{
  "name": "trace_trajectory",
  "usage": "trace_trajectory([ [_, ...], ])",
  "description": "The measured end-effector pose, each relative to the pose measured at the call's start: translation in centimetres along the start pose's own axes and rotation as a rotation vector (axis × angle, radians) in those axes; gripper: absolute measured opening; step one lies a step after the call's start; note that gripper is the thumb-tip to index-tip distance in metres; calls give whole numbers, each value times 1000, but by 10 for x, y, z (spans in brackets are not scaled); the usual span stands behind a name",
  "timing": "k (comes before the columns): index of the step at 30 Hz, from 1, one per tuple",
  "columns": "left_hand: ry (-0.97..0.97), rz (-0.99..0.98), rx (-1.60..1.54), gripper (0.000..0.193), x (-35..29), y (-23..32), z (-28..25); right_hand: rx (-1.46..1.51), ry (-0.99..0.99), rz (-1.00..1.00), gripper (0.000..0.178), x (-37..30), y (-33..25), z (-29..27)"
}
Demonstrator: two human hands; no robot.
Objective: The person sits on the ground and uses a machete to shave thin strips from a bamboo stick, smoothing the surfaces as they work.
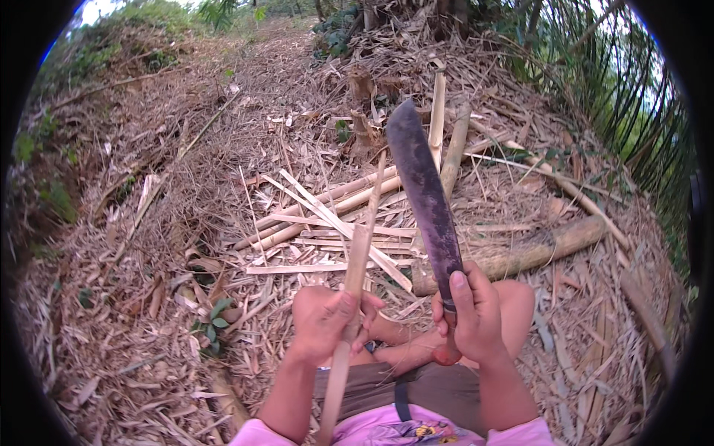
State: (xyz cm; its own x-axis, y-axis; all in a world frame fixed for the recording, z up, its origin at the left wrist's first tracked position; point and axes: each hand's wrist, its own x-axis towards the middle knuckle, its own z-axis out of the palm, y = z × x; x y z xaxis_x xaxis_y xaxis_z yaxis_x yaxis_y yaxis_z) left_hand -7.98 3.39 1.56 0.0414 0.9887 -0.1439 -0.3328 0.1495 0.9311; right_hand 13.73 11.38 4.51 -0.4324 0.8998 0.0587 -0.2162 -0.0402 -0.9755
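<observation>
Left fingers grasp a bamboo strip, probably light and springy, best held mid-length; right fingers clasp a machete, likely heavier, by its handle.

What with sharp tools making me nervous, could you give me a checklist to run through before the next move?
1. Machete held firmly: looks ok; the right hand is closed around its handle.
2. Bamboo strip held: ok; the left hand grips it.
3. Machete apart from the left hand: ok; it points up and forward, with a gap between.
4. Hands gloved: not ok; both are bare.
5. Ground in front clear: not ok; loose bamboo strips lie crossed there.
6. Cutting edge sharp: cannot tell from this view.
</observation>
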Motion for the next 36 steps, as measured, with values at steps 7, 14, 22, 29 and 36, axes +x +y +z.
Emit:
trace_trajectory([
  [7,185,-39,39,36,-12,-6,40,-245,44,-52,32,2,-28,-11],
  [14,326,94,360,34,-12,-24,62,-164,-6,68,40,2,-51,-22],
  [22,390,291,734,22,-15,-33,90,-330,-70,200,44,18,-80,-47],
  [29,428,323,793,14,-18,-32,97,-347,-12,181,46,16,-91,-60],
  [36,447,356,820,10,-19,-34,99,-683,-306,-23,48,21,-78,-66],
])
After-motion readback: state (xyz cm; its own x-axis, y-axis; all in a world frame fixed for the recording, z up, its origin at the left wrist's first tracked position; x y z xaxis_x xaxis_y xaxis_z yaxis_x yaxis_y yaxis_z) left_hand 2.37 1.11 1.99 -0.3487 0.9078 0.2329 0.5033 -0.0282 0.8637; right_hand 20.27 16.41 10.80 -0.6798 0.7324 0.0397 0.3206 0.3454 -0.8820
